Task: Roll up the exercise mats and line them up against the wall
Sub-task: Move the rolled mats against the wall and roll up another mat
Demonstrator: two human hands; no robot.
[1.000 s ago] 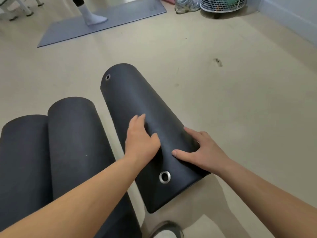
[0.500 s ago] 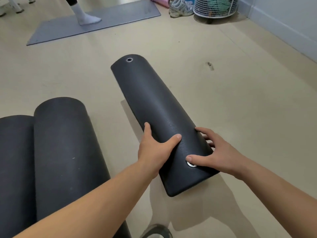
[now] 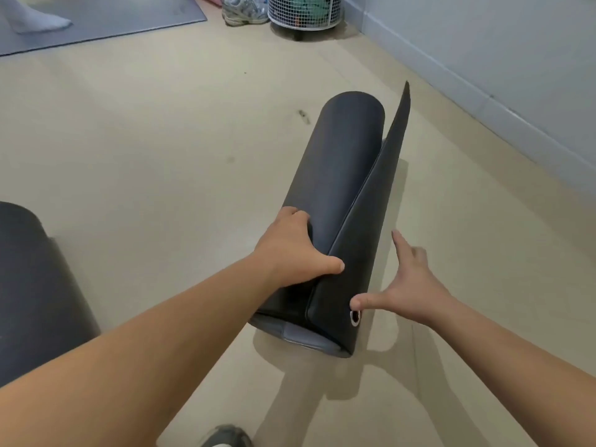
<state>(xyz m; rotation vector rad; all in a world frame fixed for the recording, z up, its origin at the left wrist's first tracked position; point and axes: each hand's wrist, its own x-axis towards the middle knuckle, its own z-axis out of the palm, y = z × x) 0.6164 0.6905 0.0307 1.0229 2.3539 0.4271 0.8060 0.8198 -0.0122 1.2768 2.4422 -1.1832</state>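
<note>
Item 1. Rolled mat (image 3: 342, 175): black, lying on the floor (image 3: 161, 156) in the middle of my view, its length running away from me. It is near the wall (image 3: 483, 59) on my right but apart from it. The roll is not closed: a loose flap (image 3: 385, 175) stands up along its right side, with the far corner raised clear. A metal ring (image 3: 355, 317) sits in the flap's near corner.

Item 2. My left hand (image 3: 290, 250): fingers curled over the left side of the roll near its near end, thumb laid across the edge where the flap leaves the roll. It grips the mat.

Item 3. My right hand (image 3: 409, 285): fingers spread wide and straight, holding nothing. The thumb tip touches the flap just above the ring; the other fingers are off the mat, over the floor.

Item 4. Second rolled mat (image 3: 29, 285): black, at the left edge, well apart from the first, only partly in view.

Item 5. Far end of the room: a grey mat (image 3: 113, 17) flat on the floor with a socked foot (image 3: 35, 21) on it; trainers (image 3: 243, 11); a white wire basket (image 3: 304, 11) just beside them, near the wall.

Item 6. Toe of a shoe (image 3: 225, 437): at the bottom edge.
</note>
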